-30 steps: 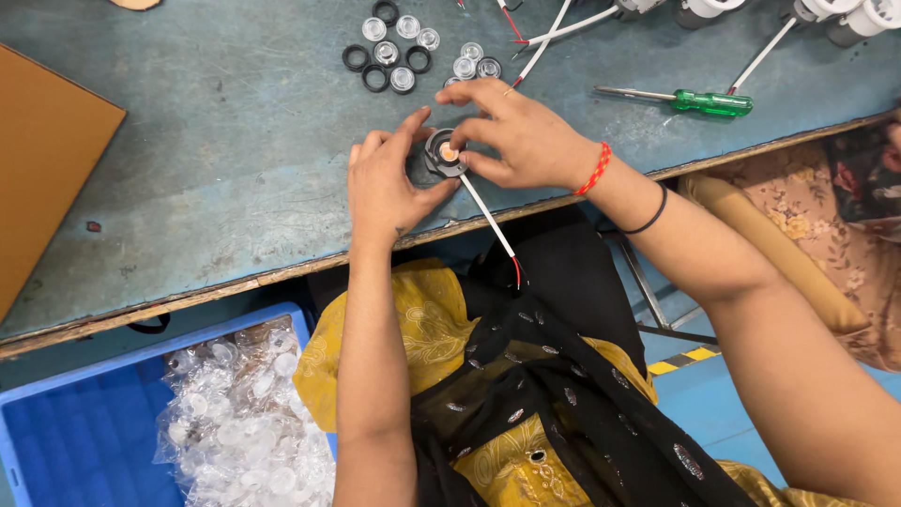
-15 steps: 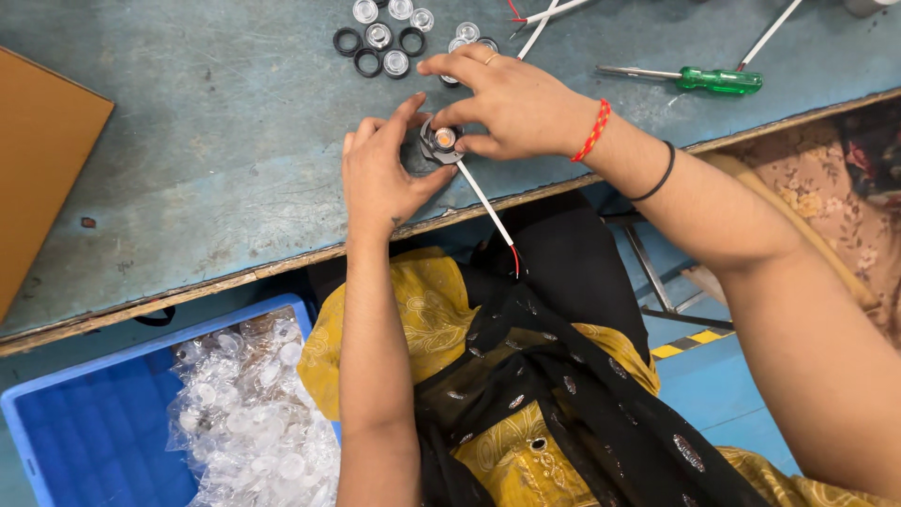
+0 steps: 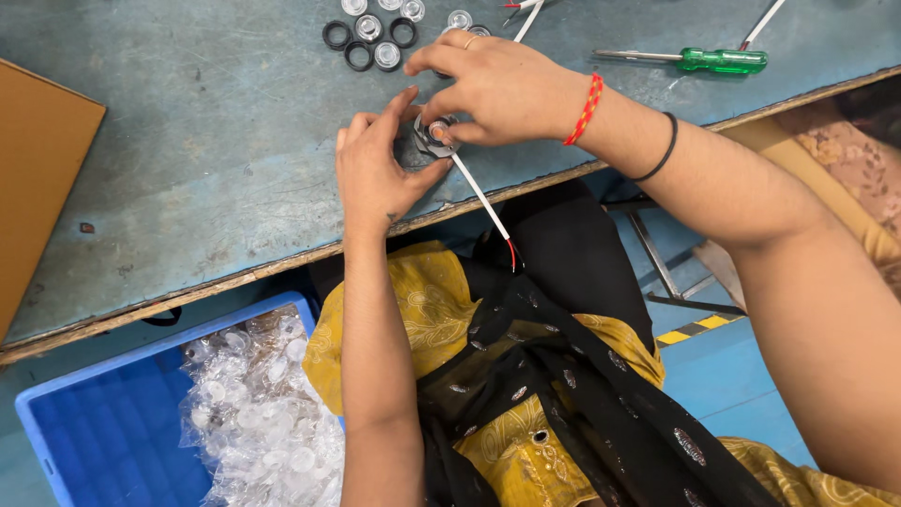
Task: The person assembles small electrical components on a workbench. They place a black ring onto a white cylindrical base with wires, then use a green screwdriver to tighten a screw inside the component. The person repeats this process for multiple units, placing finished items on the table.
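A small round black-and-clear fitting point(image 3: 434, 137) with a white wire point(image 3: 481, 195) trailing over the worktop point(image 3: 188, 169) edge sits pinched between both grips, the left hand point(image 3: 375, 174) grasping it from below-left, the right hand point(image 3: 497, 89) clasping it from above.

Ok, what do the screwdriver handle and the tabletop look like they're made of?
The green screwdriver handle looks like translucent glossy plastic: light passes through it and it shines. Its shaft is bright, probably metal. The blue-grey tabletop appears to be a painted board, matte and scuffed, with a worn brown edge that suggests wood, though I can't be sure.
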